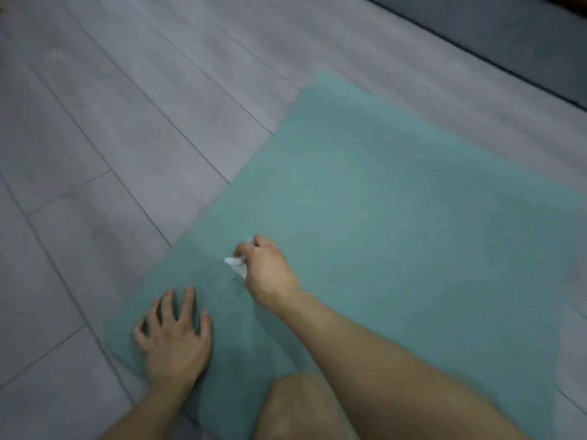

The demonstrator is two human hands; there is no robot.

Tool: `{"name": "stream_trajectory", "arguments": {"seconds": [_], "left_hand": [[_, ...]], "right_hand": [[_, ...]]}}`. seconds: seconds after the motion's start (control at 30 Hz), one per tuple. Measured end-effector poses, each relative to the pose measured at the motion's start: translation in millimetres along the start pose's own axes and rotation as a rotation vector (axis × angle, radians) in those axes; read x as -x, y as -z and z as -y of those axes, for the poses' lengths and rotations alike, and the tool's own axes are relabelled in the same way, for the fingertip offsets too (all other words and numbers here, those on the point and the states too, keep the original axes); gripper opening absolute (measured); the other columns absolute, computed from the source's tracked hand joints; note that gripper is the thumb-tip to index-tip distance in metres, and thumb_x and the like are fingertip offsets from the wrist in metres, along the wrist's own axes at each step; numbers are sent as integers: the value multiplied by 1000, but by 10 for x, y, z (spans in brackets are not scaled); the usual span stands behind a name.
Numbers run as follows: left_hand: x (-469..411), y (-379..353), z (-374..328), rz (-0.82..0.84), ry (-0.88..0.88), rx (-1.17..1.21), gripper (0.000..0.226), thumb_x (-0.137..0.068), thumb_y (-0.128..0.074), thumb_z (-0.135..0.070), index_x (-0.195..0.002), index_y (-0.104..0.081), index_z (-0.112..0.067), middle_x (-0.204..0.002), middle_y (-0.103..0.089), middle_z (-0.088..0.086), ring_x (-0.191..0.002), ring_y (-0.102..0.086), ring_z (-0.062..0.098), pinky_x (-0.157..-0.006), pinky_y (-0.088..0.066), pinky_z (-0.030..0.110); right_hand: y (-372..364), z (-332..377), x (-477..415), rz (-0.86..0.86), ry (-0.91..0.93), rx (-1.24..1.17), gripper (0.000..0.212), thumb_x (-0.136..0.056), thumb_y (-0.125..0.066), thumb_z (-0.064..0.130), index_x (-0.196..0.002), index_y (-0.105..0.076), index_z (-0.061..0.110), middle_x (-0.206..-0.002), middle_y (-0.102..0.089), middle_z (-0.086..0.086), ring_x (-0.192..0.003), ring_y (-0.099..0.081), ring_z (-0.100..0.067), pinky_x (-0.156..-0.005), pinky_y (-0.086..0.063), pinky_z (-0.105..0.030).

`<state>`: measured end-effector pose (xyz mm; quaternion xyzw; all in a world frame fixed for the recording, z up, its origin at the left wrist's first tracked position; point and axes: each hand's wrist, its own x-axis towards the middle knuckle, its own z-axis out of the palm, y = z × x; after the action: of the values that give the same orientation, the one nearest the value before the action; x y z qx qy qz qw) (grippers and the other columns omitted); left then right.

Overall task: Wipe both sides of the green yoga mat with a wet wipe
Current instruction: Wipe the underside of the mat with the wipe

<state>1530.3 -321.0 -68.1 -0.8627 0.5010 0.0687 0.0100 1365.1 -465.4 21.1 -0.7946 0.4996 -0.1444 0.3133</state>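
The green yoga mat (397, 201) lay flat on the grey plank floor (111, 122), running away from the person toward the far right. The left hand (173, 335) rested on the mat's near left corner, fingers straight and spread, pressing it down. The right hand (266, 268) was curled round a bunched white wet wipe (235, 262) and held it against the mat close to the left edge, a little beyond the left hand.

The likeliest trouble was the mat creeping or rucking on the smooth floor if a stroke pulled harder than the left hand could pin it. The wipe was gathered small, so it touched little surface at once and strips could be missed. Only the upper side faced the wipe; I judged the underside was yet to be reached, and turning the mat would mean shifting the knee (301, 404) that sat on its near end.

A dark band (508, 36) ran along the floor's far right, well apart from the mat. Blur hid finer detail.
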Motion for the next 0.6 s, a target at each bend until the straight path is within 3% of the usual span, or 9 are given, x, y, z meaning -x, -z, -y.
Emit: {"name": "stream_trajectory", "arguments": {"seconds": [0.1,0.13,0.2,0.23,0.3,0.4,0.47,0.53,0.6], "left_hand": [[-441,183,67,81,-110,-102,65,-87,-35,-73,-122,-66,-28,-116,-56,11,-110,-56,36,-92,-46,52],[-600,239,28,92,-130,-89,66,-85,-34,-75,-118,-67,-28,-112,-55,9,-109,-57,35,-91,-48,51],[-905,316,-198,104,-146,8,76,-80,-36,-80,-128,-64,-28,-127,-56,10,-120,-56,36,-100,-48,54],[-1010,331,-356,149,-148,52,90,-75,-37,-85,-141,-56,-28,-143,-51,13,-134,-49,38,-110,-43,56],[-1184,319,-710,377,-113,95,134,-59,-39,-104,-166,-18,-26,-173,-14,14,-160,-13,34,-127,-16,56],[-1275,283,-1031,674,26,60,190,-15,-42,-115,-155,40,-15,-162,47,15,-149,46,31,-124,14,61],[-1275,298,-1067,757,49,23,197,2,-34,-113,-143,53,-12,-147,62,15,-139,57,32,-121,18,64],[-1273,310,-1058,808,43,4,197,6,-30,-111,-139,57,-10,-145,64,17,-136,59,34,-121,17,66],[-1301,363,-1052,850,45,3,197,6,-32,-111,-137,58,-10,-144,63,19,-137,58,36,-122,15,67]], "right_hand": [[350,-138,-212,-5,-84,-6,33,-94,-57,0,-120,-71,14,-120,-53,-13,-118,-52,-34,-96,-44,-34],[409,-179,-301,-24,-123,-29,36,-92,-56,-3,-119,-72,15,-120,-52,-13,-117,-52,-34,-96,-44,-34],[489,-276,-522,-72,-202,-67,36,-90,-57,-4,-115,-75,14,-118,-53,-13,-115,-54,-36,-96,-45,-34],[498,-316,-614,-86,-212,-72,34,-90,-59,-4,-114,-76,13,-117,-53,-14,-115,-54,-36,-97,-46,-34],[496,-386,-815,-155,-198,-85,25,-94,-62,1,-114,-76,7,-117,-53,-16,-117,-52,-36,-101,-45,-36],[347,-509,-1098,-308,-210,-83,21,-98,-58,4,-111,-73,4,-121,-52,-16,-120,-47,-33,-104,-44,-40],[79,-588,-1150,-265,-131,-44,20,-97,-57,10,-108,-72,2,-123,-54,-16,-117,-47,-34,-100,-50,-45],[-200,-693,-1096,-50,48,117,26,-97,-56,14,-109,-71,-2,-133,-55,-21,-116,-46,-38,-98,-50,-50],[-307,-884,-1104,-18,123,176,33,-98,-46,16,-106,-70,-5,-128,-58,-23,-112,-49,-39,-93,-51,-51]]}}
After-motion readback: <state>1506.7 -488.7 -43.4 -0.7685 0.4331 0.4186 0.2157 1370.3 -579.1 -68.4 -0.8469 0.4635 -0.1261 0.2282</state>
